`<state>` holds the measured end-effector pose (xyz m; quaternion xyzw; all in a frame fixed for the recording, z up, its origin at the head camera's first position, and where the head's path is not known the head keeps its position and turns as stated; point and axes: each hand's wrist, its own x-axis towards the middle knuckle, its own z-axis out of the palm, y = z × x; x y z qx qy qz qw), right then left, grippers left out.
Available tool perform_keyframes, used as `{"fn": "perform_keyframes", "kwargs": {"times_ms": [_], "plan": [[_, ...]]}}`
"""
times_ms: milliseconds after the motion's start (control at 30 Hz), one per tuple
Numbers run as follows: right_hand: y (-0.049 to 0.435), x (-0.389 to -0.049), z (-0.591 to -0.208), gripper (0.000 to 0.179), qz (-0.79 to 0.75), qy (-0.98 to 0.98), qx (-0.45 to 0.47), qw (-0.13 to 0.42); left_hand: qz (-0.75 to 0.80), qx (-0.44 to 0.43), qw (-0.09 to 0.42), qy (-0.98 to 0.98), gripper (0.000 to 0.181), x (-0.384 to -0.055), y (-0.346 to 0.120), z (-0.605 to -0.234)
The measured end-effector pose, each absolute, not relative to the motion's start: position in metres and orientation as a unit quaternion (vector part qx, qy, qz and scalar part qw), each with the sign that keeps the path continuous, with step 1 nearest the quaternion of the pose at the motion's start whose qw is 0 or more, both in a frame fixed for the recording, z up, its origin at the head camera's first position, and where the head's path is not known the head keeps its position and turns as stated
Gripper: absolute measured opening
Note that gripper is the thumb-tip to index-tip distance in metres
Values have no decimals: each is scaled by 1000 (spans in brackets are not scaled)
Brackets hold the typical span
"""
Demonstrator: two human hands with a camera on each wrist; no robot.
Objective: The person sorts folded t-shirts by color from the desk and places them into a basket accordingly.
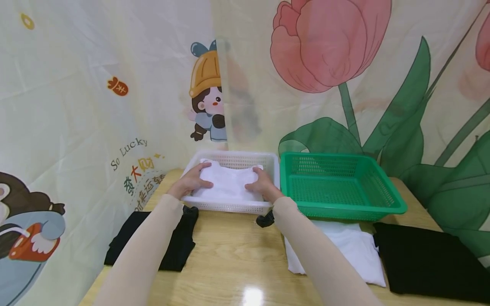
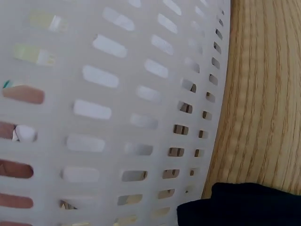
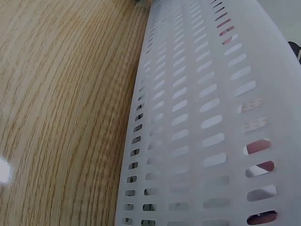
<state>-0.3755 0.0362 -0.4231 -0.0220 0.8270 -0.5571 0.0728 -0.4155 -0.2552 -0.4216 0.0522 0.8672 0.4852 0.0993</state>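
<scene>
A folded white cloth [image 1: 227,182], its exact kind hard to make out, lies inside the white basket [image 1: 229,207]. My left hand [image 1: 192,179] grips the cloth's left side, thumb toward the middle and fingers at the outer edge. On the opposite side my right hand [image 1: 263,183] holds it the same way. Through the slots of the white basket, the left wrist view shows parts of the left fingers [image 2: 16,200]. In the right wrist view, the basket wall [image 3: 188,122] hides most of the right hand.
To the right stands a green basket [image 1: 344,208] with nothing in it. Before it lie a folded white garment [image 1: 344,250] and a folded black one [image 1: 428,263]. Another black cloth [image 1: 176,246] lies under the left forearm on the wooden table [image 1: 229,255]. A printed curtain [image 1: 249,85] hangs behind.
</scene>
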Motion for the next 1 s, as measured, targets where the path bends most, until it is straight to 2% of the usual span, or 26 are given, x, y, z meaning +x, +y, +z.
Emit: {"fn": "perform_keyframes", "kwargs": {"times_ms": [433, 733, 1000], "plan": [[43, -368, -416, 89, -548, 826, -29, 128, 413, 86, 81, 903, 88, -409, -248, -413], [60, -356, -384, 91, -521, 840, -83, 129, 405, 102, 65, 906, 82, -402, -254, -394], [100, -339, -349, 91, -524, 830, -124, 148, 398, 125, 35, 908, 81, -381, -249, -372]]}}
